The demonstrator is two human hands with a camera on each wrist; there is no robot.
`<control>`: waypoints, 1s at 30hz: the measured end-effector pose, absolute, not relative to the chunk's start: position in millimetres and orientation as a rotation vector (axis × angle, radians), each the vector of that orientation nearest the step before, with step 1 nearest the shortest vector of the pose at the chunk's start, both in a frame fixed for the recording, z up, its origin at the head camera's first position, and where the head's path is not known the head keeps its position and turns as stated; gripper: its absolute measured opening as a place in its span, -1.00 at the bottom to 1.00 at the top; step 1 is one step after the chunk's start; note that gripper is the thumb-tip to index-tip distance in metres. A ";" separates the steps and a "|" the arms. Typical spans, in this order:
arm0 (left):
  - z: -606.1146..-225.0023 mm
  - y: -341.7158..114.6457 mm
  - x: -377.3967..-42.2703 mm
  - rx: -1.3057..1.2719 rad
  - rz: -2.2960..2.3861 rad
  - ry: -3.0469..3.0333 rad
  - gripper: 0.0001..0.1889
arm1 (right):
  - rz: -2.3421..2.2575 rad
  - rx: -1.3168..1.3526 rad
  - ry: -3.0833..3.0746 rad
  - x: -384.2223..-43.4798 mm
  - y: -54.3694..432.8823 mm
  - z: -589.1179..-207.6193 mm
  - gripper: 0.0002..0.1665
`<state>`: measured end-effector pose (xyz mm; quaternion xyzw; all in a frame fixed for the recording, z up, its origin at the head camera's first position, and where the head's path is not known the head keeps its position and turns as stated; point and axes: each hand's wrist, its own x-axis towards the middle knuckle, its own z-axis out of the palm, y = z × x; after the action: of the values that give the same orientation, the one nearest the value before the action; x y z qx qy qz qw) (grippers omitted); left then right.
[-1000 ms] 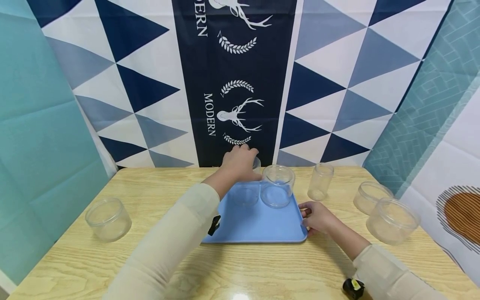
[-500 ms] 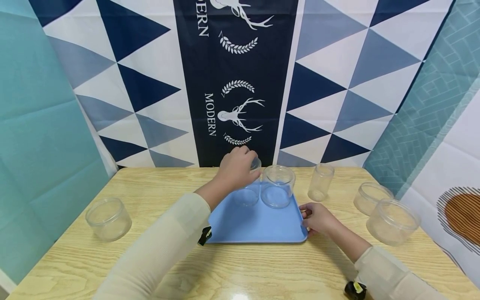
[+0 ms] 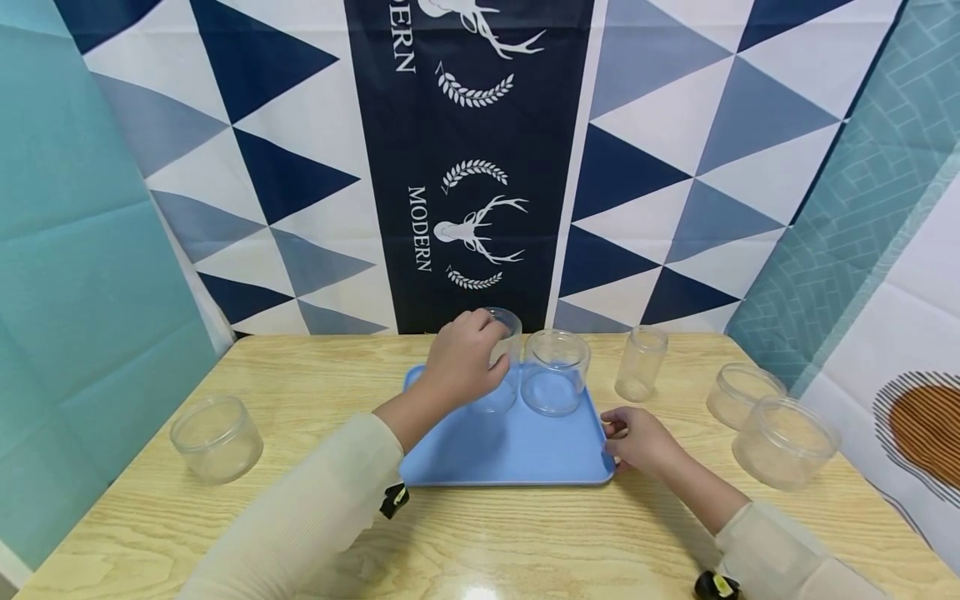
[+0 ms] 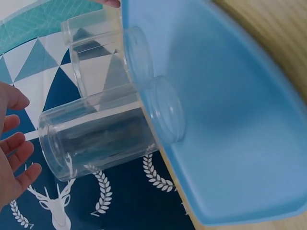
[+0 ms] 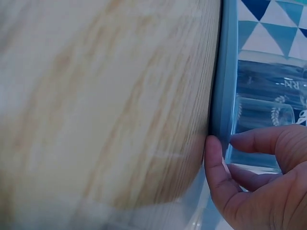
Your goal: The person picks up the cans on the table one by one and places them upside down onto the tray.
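My left hand (image 3: 461, 354) is just beside the top of a tall clear jar (image 4: 96, 132) that stands upright on the blue tray (image 3: 525, 462), at its back. In the left wrist view a gap shows between the loosely bent fingers (image 4: 19, 146) and the jar. A wider, shorter clear jar (image 3: 555, 375) stands right next to the tall one, also on the tray. At the tray's right side my right hand (image 3: 637, 437) pinches the rim (image 5: 225, 91) between thumb and fingers, as the right wrist view shows.
On the wooden table (image 3: 480, 542), a slim clear jar (image 3: 642, 364) stands behind the right hand. Two low, wide clear jars (image 3: 783, 446) are at the far right, and a similar jar (image 3: 217, 437) is at the left. A patterned cloth (image 3: 468, 125) hangs behind the table.
The left hand has come away from the tall jar's top, moving down and left. The jar stays standing on the tray. The right hand keeps its place at the rim.
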<state>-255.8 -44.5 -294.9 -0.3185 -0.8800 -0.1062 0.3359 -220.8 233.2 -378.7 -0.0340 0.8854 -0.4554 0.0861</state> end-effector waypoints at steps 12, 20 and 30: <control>-309.8 -63.3 -245.2 -0.875 -0.378 -2.249 -0.79 | -1.056 -0.326 2.936 -209.7 236.2 -365.1 -0.43; -313.2 -80.9 -237.1 -0.923 -0.397 -2.293 -0.78 | -0.847 -0.517 3.162 -194.4 230.1 -359.9 -0.48; -316.5 -99.8 -224.8 -1.000 -0.371 -2.407 -0.72 | -0.683 -0.671 3.365 -180.5 220.4 -350.4 -0.47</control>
<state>-224.8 -99.8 -316.5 -0.3676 -0.8848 -0.1364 0.2516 -180.5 220.4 -350.4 -0.1887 0.9466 -0.1922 -0.1773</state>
